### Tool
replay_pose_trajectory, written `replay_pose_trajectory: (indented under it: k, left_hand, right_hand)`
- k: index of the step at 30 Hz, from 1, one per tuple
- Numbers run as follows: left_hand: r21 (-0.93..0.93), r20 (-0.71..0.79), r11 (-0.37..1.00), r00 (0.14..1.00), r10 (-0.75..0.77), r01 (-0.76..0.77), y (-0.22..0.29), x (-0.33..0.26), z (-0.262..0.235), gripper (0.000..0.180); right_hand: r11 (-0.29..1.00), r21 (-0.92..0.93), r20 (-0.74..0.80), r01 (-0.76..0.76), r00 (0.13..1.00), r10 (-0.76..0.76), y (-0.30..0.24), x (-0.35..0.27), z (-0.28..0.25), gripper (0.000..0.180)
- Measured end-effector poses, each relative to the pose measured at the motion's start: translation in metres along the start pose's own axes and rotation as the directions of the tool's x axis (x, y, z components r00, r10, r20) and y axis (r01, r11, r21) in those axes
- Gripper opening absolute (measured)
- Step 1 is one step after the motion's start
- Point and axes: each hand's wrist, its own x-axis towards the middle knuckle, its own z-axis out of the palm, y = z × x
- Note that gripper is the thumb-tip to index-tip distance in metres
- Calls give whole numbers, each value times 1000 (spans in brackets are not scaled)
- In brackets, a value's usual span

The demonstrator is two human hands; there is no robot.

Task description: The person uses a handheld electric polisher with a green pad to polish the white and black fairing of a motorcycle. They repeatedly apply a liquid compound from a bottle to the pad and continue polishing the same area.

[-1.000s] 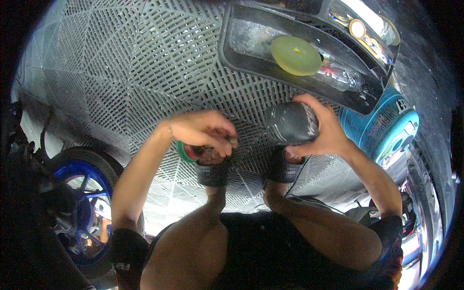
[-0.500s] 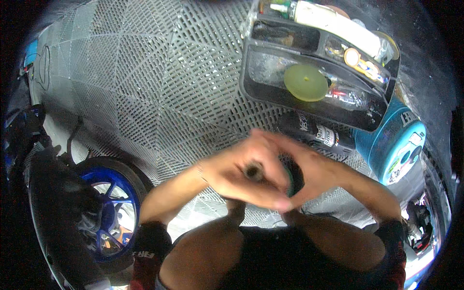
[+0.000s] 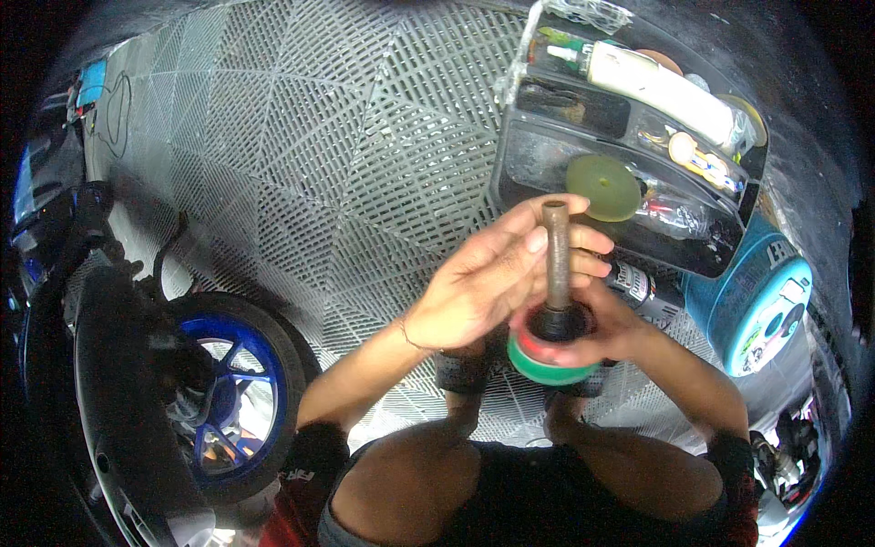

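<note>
Head camera looks down at our two hands, close together above our knees. Our right hand (image 3: 612,330) is wrapped around a round green and red tub (image 3: 547,357), holding it from below. A brown rod (image 3: 555,255) stands straight up out of the tub's dark top. Our left hand (image 3: 483,283) is open, its flat fingers (image 3: 538,239) resting against the rod. Just past the hands sits a black tray (image 3: 524,159) of tools on the grey grid floor (image 3: 301,155). Left of the hands is a blue wheel (image 3: 232,397).
</note>
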Motion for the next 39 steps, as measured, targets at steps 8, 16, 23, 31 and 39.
replay_pose_trajectory:
  k: [8,16,23,31,39]
  left_hand:
    - [751,-145,644,916,373,-144,-5,7,-27,40]
    - [300,26,954,999,-24,15,13,1,-21,33]
    - [149,43,988,998,35,-41,-4,5,-17,36]
    - [658,87,749,996,27,-78,-2,6,-37,62]
    - [31,260,996,961,-91,86,5,8,-20,59]
  right_hand:
    - [952,-280,-240,-125,969,57,-24,7,27,43]
    - [996,60,15,-64,998,63,-19,2,15,64]
    - [997,50,-197,51,980,-40,-5,-2,20,65]
    - [985,-164,-210,61,973,-95,-13,-1,18,63]
    - [997,62,-17,41,999,-40,-7,-6,12,61]
